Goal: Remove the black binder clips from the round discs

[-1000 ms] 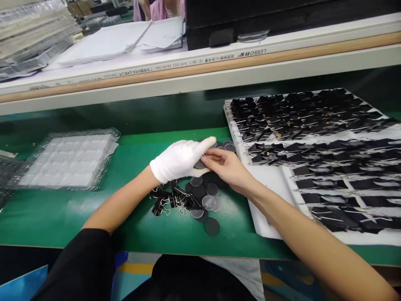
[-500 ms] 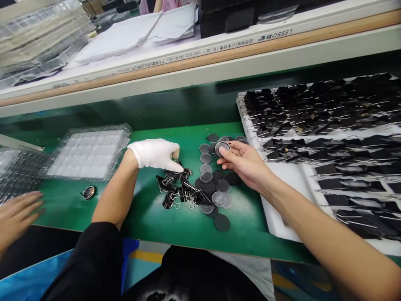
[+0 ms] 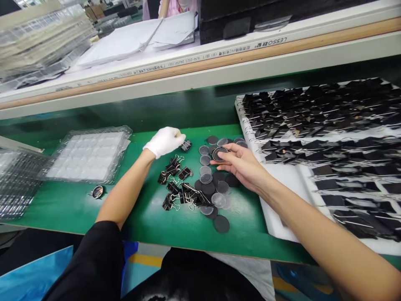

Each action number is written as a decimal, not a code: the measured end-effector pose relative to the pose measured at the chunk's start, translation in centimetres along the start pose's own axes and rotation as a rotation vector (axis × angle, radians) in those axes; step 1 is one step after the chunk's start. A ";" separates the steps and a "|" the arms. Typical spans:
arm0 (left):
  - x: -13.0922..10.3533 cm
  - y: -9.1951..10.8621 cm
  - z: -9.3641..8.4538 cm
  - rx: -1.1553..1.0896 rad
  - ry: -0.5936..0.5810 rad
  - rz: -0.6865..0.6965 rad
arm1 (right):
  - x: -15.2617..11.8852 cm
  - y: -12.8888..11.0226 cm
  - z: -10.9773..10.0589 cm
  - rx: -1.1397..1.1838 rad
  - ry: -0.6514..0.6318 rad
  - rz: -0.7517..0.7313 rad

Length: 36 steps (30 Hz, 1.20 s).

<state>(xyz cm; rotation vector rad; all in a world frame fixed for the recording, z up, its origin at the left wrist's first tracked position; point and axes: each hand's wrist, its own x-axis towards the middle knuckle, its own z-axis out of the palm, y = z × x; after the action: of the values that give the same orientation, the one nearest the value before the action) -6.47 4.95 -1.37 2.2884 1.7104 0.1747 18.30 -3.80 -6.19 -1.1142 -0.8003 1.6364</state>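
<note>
A white glove covers my left hand (image 3: 166,141), which is closed on a black binder clip (image 3: 186,145) and holds it above the green bench. Below it lies a pile of black binder clips (image 3: 175,184) with silver wire handles. My bare right hand (image 3: 239,164) pinches a round dark-rimmed disc (image 3: 219,154) between thumb and fingers; whether it is one piece or several stacked, I cannot tell. Under and around that hand, clear round discs (image 3: 206,178) and black round discs (image 3: 222,224) are scattered, some overlapping the clips.
To the right, a white foam tray (image 3: 275,221) carries rows of clipped black pieces. Clear plastic trays (image 3: 87,154) are stacked at the left. A small round part (image 3: 98,192) lies near them. A shelf edge (image 3: 188,62) with papers above crosses the back.
My left hand has lifted a binder clip from the pile, moving up and right. My right hand has tilted the disc slightly. Another person's hand at the left edge has gone from view.
</note>
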 end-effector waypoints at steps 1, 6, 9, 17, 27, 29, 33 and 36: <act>0.2 -0.1 0.4 -0.011 -0.050 0.001 | 0.0 0.1 0.0 -0.020 -0.003 -0.014; 0.5 -0.1 1.1 0.077 0.089 -0.060 | 0.1 0.4 -0.2 -0.072 -0.033 -0.065; 0.4 0.4 1.4 0.121 0.050 -0.036 | 0.2 0.5 -0.2 -0.072 -0.029 -0.056; 0.6 0.8 2.2 0.265 -0.010 -0.219 | 0.1 0.1 -0.3 -0.097 -0.021 -0.070; 5.2 0.4 2.0 0.015 0.292 -0.133 | 0.6 1.2 -0.7 -0.247 -0.042 -0.134; 5.6 0.7 3.2 0.069 0.287 -0.151 | 0.7 1.4 -0.9 -0.358 -0.025 -0.190; 5.6 0.6 4.7 0.144 0.302 -0.269 | 1.0 1.6 -1.2 -0.448 -0.025 -0.258; 5.4 0.1 5.0 0.144 0.281 -0.332 | 1.5 1.3 -1.2 -0.454 -0.051 -0.272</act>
<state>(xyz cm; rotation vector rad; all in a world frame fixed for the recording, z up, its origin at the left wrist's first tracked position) -3.52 9.29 -6.45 2.1125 2.2849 0.3249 18.75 -2.79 -8.26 -1.2094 -1.3407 1.2907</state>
